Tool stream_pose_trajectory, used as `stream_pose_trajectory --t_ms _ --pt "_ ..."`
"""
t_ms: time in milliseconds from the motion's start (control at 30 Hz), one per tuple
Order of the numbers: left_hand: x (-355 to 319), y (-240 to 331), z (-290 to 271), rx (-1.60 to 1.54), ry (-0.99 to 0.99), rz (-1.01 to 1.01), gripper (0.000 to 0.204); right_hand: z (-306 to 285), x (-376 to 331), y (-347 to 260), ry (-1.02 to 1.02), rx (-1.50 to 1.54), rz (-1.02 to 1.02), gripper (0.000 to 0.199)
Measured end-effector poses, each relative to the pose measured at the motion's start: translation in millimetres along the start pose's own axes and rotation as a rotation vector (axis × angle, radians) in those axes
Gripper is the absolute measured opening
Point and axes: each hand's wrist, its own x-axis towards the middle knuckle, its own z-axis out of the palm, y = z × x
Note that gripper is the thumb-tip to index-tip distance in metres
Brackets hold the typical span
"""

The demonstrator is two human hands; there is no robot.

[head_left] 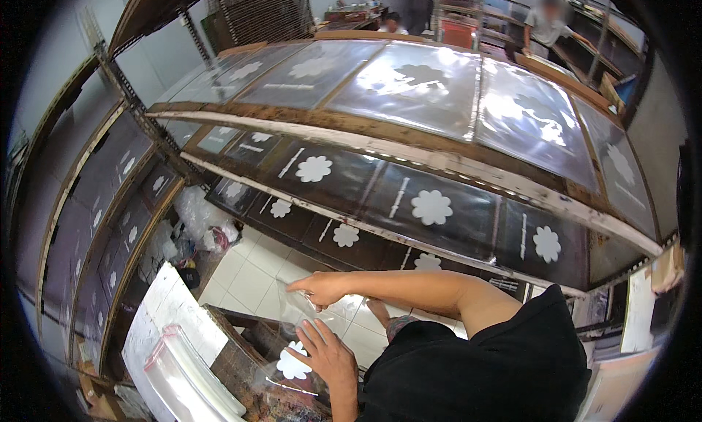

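Note:
My right hand (322,287) reaches across to the left and pinches the upper edge of a clear plastic sheet (296,312). The sheet carries a white flower print (292,365). My left hand (327,355) lies spread against the sheet's lower part, just right of the flower. The sheet hangs over a stained wooden work frame (241,360) at the lower left.
Slanted wooden drying racks (439,166) hold several dark sheets with white flower prints (431,206), with glossy sheets (417,78) on top. A stack of clear plastic (190,382) lies on a white board (168,309). White floor tiles (248,276) are below. A person (548,24) stands far back.

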Motion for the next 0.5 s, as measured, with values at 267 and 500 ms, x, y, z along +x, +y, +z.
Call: stream_pose_trajectory --t_ms 267,500 --pt "6.4 57.2 -40.9 -0.208 -0.077 0.102 0.072 -42.3 -90.5 -62.6 0.078 -0.32 -0.1 0.039" --pt "12.7 67.6 -101.9 -0.557 0.36 0.331 0.085 -152.1 -212.4 -177.3 0.184 -0.495 -0.121 0.029"
